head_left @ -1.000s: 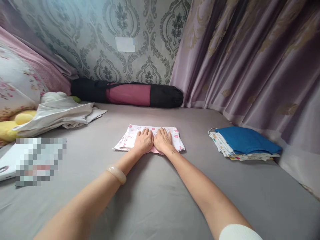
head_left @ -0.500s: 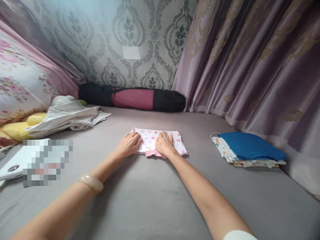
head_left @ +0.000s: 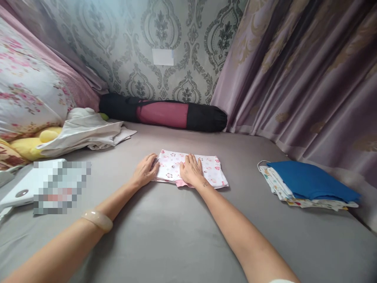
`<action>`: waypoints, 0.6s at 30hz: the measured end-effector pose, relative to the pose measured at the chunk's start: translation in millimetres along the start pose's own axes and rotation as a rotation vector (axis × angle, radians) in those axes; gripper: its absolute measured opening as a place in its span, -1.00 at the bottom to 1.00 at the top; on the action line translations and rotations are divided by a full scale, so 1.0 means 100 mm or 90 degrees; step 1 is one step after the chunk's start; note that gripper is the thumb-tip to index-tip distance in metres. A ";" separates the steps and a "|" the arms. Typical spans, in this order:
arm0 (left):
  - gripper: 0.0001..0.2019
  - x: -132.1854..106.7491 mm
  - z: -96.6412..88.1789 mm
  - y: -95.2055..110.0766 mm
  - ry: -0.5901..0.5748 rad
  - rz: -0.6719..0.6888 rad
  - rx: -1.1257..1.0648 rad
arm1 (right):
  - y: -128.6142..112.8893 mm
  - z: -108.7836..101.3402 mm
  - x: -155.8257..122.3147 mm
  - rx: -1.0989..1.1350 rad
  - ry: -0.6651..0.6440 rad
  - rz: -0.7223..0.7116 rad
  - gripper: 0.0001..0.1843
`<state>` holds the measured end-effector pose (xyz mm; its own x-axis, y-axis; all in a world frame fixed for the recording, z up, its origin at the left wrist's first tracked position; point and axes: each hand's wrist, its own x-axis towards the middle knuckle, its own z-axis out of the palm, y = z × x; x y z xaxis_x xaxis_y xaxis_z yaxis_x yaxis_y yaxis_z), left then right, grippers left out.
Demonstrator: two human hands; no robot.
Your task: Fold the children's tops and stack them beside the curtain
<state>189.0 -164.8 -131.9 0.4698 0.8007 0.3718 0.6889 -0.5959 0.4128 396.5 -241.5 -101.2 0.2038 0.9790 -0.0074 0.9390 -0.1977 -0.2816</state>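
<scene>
Work in hand: the printed cloth (head_left: 171, 160), white with pink and dark motifs, lies on the grey bedsheet (head_left: 165, 239), ahead of the person. Done, judging by its shape: folded into a low, roughly rectangular bundle, top layer spread nearly smooth. Left, same basis: edges not fully squared. A pink edge (head_left: 180, 183) sticks out at the near side, and the layers at the near right corner do not quite line up. To the right of the printed cloth, well apart, is a neat pile with a blue cloth (head_left: 313, 181) on top and patterned layers under it. To its far left, a pale cloth (head_left: 91, 131) lies loose and rumpled, unfolded.

Pose: both arms reach forward, slanting in towards the printed cloth. Right hand (head_left: 191, 169) palm down on top of it, near the middle; fingers extended and close together, thumb a little off to the side, gripping nothing. Left hand (head_left: 145, 170) at its left edge, fingers bent slightly, thumb apart from them and against the cloth. Whether any fingertips reach beneath that edge cannot be made out at this angle. Bracelet (head_left: 97, 221) on the left forearm, clear of the cloth.
</scene>
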 end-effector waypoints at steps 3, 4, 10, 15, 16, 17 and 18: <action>-0.60 -0.01 -0.01 0.01 0.034 -0.028 -0.010 | 0.00 0.01 0.01 -0.003 -0.004 -0.001 -0.30; -0.61 -0.02 -0.02 0.01 0.048 -0.038 -0.015 | 0.00 0.01 0.01 -0.003 -0.007 -0.002 -0.30; -0.67 -0.04 -0.03 0.02 0.111 -0.086 -0.036 | -0.09 -0.04 0.05 0.014 -0.048 0.011 -0.32; -0.69 -0.04 -0.02 0.00 0.117 -0.073 -0.042 | -0.32 -0.02 0.10 0.031 -0.063 -0.007 -0.33; -0.69 -0.04 -0.02 -0.01 0.123 -0.072 -0.042 | -0.36 0.00 0.11 0.031 -0.058 -0.010 -0.33; -0.69 -0.04 -0.02 -0.02 0.129 -0.073 -0.042 | -0.40 0.02 0.11 0.028 -0.051 -0.012 -0.33; -0.69 -0.04 -0.01 -0.03 0.133 -0.075 -0.042 | -0.42 0.04 0.12 0.024 -0.043 -0.012 -0.33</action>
<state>184.8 -166.3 -133.1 0.2588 0.8388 0.4789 0.6914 -0.5071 0.5145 357.8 -221.6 -93.4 0.1651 0.9841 -0.0660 0.9313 -0.1776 -0.3180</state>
